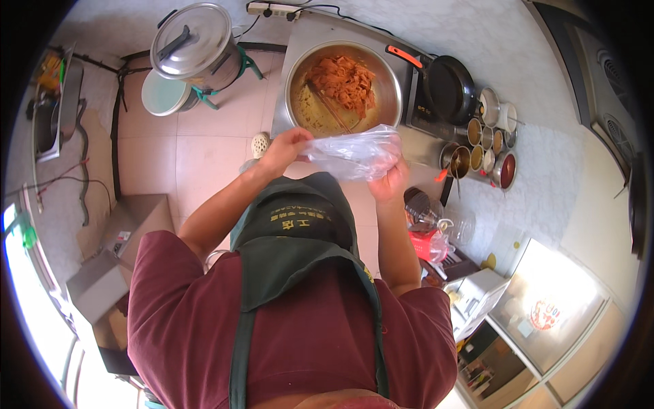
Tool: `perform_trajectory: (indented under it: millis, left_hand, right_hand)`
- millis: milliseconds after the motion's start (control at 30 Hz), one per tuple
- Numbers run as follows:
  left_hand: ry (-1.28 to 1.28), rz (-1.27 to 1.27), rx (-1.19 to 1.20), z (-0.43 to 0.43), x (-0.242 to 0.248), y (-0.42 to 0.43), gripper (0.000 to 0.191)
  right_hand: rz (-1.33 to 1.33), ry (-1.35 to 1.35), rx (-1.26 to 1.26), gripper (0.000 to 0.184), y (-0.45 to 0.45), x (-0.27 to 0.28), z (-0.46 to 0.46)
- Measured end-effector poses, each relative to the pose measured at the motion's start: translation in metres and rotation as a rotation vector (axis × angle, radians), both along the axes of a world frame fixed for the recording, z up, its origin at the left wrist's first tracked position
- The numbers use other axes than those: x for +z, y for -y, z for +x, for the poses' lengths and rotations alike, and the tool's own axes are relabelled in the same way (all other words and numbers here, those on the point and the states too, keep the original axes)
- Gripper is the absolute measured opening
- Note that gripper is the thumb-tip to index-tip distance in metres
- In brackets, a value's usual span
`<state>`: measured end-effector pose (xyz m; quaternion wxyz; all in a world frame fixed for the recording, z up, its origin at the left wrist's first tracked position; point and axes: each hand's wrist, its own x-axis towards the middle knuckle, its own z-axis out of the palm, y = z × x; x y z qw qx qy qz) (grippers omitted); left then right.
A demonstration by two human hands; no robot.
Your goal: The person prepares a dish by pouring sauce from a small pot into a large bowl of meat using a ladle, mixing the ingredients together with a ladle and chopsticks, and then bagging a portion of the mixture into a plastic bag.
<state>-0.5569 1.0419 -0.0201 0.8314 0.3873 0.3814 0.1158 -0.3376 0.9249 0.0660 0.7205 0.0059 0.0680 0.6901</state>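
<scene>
A clear plastic bag [350, 153] is stretched between my hands, just below the near rim of a large steel bowl [396, 97]. My left hand [286, 152] pinches the bag's left end. At its right end, my right hand [389, 174] is on the bag, with some fingers behind or inside the film; which of these cannot be told. Orange-red coated meat-like pieces [343, 82] are heaped in the upper part of the bowl. A pair of brown chopsticks [329, 106] leans in the bowl, its lower end reaching behind the bag. Yellowish liquid or residue covers the bowl's lower left.
Right of the bowl, a black frying pan [449, 89] rests on an induction cooker [431, 122]. Several small seasoning pots [475, 133] stand beyond it. A large lidded pot [194, 43] on a green stand and a white bucket [166, 94] are at upper left. Plastic jugs [429, 209] stand at lower right.
</scene>
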Motion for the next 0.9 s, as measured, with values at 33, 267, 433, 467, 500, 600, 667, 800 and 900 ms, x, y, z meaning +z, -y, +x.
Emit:
perform_trajectory:
  millis: [33, 267, 433, 467, 500, 600, 667, 800, 900]
  left_hand:
    - [0.057, -0.239, 0.056, 0.005, 0.002, -0.012, 0.02]
    - [0.485, -0.917, 0.343, 0.012, 0.021, -0.09, 0.023]
    - [0.836, -0.811, -0.105, -0.01, 0.038, -0.111, 0.032]
    - [0.831, -0.6, -0.245, -0.014, 0.047, -0.121, 0.034]
    - [0.811, -0.387, -0.374, -0.02, 0.06, -0.132, 0.036]
    - [0.801, -0.065, -0.961, 0.001, 0.132, -0.163, 0.033]
    - [0.947, 0.333, -1.279, 0.042, 0.163, -0.159, 0.029]
    - [0.95, 0.998, -1.416, 0.084, 0.162, -0.115, 0.03]
    - [0.532, 1.025, -1.628, 0.099, 0.158, -0.102, 0.032]
  right_hand:
    - [-0.118, 0.236, -0.077, 0.029, -0.005, 0.006, -0.008]
    - [-0.46, 0.466, -0.201, 0.037, -0.014, 0.03, -0.02]
    - [-0.409, 0.529, 0.39, 0.041, 0.009, -0.005, 0.023]
    - [-0.38, 0.712, 0.609, 0.044, 0.006, -0.009, 0.037]
    - [-0.351, 1.132, 0.844, 0.048, -0.016, 0.009, 0.033]
    - [-0.085, 1.632, 1.469, 0.047, -0.088, 0.073, 0.016]
    - [0.24, 1.884, 1.707, 0.037, -0.098, 0.057, 0.019]
    - [0.214, 2.844, 1.596, 0.026, -0.102, 0.037, 0.012]
    - [-0.216, 2.935, 1.222, 0.02, -0.096, -0.019, 0.053]
